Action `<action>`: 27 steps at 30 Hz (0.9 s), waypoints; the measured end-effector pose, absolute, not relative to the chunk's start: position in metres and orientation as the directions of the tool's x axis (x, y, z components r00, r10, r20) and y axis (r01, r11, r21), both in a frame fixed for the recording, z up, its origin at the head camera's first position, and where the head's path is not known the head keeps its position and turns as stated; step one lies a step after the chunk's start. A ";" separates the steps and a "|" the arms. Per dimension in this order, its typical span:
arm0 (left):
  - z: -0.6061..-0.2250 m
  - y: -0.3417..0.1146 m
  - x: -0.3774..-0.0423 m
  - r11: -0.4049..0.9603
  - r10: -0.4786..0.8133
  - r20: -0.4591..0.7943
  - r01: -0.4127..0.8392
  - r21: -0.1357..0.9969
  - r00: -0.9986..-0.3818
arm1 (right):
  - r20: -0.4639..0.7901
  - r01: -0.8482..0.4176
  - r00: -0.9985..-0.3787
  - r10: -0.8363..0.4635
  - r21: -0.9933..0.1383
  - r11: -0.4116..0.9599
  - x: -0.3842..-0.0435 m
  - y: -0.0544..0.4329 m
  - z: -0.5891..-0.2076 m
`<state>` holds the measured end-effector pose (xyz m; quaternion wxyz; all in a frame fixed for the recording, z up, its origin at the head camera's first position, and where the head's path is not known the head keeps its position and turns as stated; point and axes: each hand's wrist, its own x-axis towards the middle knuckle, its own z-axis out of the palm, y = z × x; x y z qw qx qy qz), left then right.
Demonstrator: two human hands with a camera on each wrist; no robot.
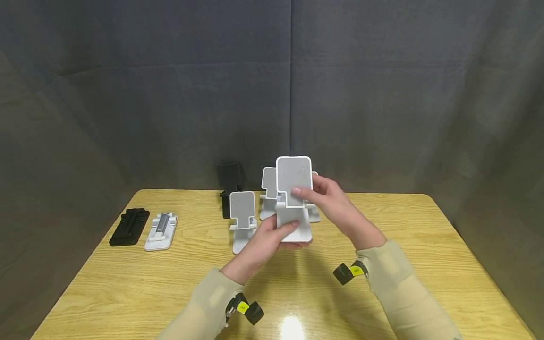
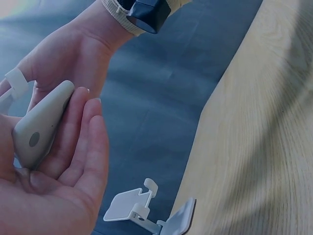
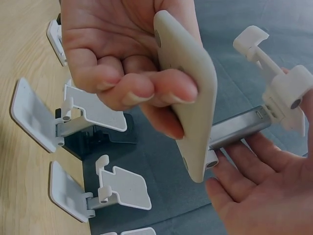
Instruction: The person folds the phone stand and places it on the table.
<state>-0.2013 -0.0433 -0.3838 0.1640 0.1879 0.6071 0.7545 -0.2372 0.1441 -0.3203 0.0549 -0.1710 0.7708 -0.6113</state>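
A white phone stand (image 1: 294, 171) with a grey pad is held up above the table, unfolded. My left hand (image 1: 265, 241) grips its base, thumb on top and fingers underneath. The right hand (image 1: 335, 205) holds the upper plate, with the thumb on the grey pad and the other fingers behind it. In the right wrist view, the stand's silver post (image 3: 239, 128) is extended between base and plate, and right-hand fingers (image 3: 244, 161) lie along it. The left wrist view shows the base (image 2: 41, 125) edge-on in the left palm.
Unfolded white stands (image 1: 242, 208) are on the table, two of them partly hidden behind the held one. An unfolded black stand (image 1: 229, 177) is at the back edge. Folded black (image 1: 129, 226) and white (image 1: 161, 232) stands lie at left. A dark curtain (image 1: 382, 104) hangs behind.
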 end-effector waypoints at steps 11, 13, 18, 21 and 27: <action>-0.383 -0.043 -0.199 -0.213 0.496 0.104 -0.004 0.977 -0.862 | 0.159 -0.239 -0.931 -0.328 -0.946 0.219 -0.236 0.145 -0.321; -0.383 -0.043 -0.199 -0.217 0.496 0.106 -0.004 0.976 -0.862 | 0.166 -0.245 -0.929 -0.330 -0.946 0.214 -0.236 0.145 -0.322; -0.383 -0.043 -0.199 -0.218 0.504 0.102 -0.012 0.976 -0.858 | 0.185 -0.261 -0.926 -0.330 -0.944 0.203 -0.237 0.145 -0.323; -0.384 -0.043 -0.199 -0.222 0.514 0.100 -0.020 0.975 -0.852 | 0.197 -0.271 -0.927 -0.320 -0.941 0.205 -0.238 0.145 -0.325; -0.384 -0.042 -0.199 -0.208 0.532 0.100 -0.015 0.978 -0.841 | 0.226 -0.284 -0.936 -0.270 -0.938 0.200 -0.244 0.145 -0.330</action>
